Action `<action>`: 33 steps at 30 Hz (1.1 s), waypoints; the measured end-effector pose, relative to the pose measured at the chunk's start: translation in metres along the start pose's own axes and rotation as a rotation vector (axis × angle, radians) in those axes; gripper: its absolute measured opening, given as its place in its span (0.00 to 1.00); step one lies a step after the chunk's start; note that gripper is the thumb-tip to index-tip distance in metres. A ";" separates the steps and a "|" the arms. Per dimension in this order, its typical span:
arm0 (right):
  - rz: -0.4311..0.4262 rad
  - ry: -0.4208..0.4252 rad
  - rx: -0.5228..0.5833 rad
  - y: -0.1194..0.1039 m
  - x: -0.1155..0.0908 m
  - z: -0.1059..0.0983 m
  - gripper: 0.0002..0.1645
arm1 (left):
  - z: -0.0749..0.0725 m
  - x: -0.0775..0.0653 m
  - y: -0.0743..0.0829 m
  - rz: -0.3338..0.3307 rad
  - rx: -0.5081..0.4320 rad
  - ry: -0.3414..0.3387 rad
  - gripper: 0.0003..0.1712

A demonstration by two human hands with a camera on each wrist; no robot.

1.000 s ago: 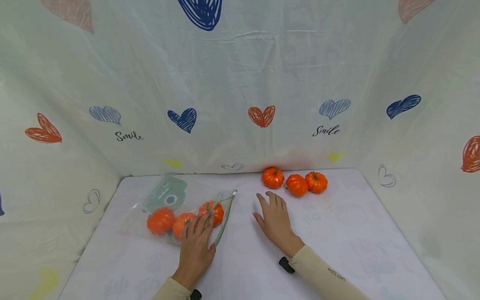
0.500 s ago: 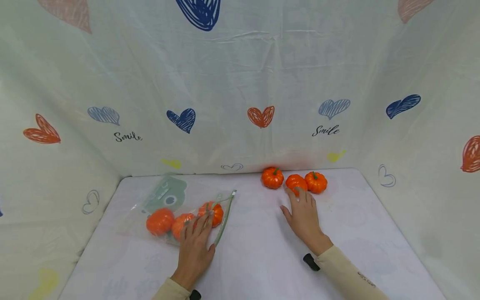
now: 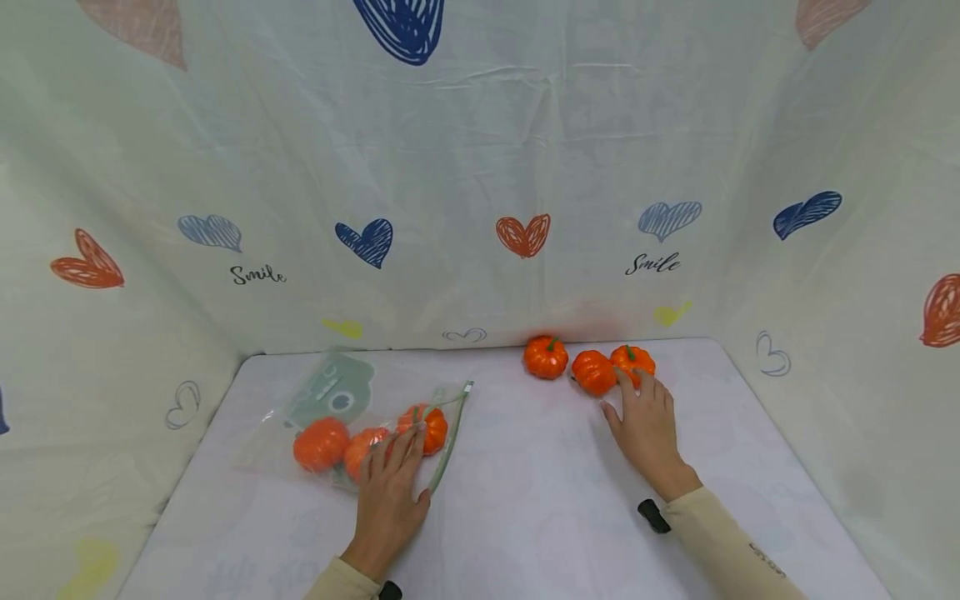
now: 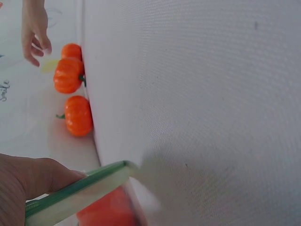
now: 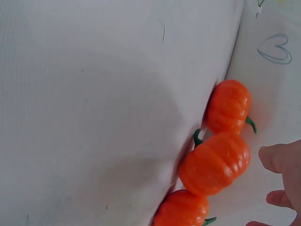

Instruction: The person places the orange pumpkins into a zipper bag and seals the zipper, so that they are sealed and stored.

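Observation:
My left hand rests on a clear zip bag, fingers fairly straight. Several small orange pumpkins show through the plastic, one partly covered by the fingers. In the left wrist view the thumb lies along the bag's green zip edge. My right hand hovers at the rightmost loose pumpkin, fingertips overlapping its front; contact cannot be told from the head view. The right wrist view shows its spread fingers apart from the pumpkins. A middle pumpkin and a left one stand beside it.
A white cloth-covered table stretches between both arms. Its back edge meets a white curtain printed with hearts, which also encloses both sides. The bag carries a green printed figure.
My right hand has moved rightward, past the middle loose pumpkin to the rightmost one. The left hand, the bag and the pumpkins stay where they were.

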State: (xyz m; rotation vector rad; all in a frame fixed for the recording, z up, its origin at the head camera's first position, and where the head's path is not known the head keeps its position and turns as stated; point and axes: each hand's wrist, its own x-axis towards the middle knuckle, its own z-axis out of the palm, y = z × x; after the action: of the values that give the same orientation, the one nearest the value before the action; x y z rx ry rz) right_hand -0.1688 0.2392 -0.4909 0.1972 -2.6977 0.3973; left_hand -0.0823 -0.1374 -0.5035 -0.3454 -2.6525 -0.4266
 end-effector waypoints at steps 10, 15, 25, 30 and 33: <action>0.034 -0.013 -0.019 0.025 0.012 0.002 0.43 | 0.001 0.000 -0.001 0.001 0.016 0.002 0.54; 0.052 -0.022 -0.025 0.033 0.018 0.002 0.43 | 0.002 0.000 -0.001 -0.005 0.016 -0.008 0.52; 0.083 -0.080 -0.066 0.050 0.029 0.007 0.44 | 0.000 0.001 0.000 -0.024 0.023 -0.051 0.54; 0.089 -0.118 -0.084 0.053 0.034 0.008 0.46 | -0.001 0.000 0.000 -0.025 0.021 -0.048 0.53; 0.102 -0.151 -0.098 0.055 0.037 0.008 0.47 | -0.001 -0.001 0.000 -0.022 0.016 -0.035 0.53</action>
State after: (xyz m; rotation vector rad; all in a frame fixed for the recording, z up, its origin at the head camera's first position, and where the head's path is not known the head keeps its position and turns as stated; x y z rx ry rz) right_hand -0.2164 0.2860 -0.4961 0.0636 -2.8763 0.2895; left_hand -0.0810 -0.1377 -0.5031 -0.3224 -2.6945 -0.4098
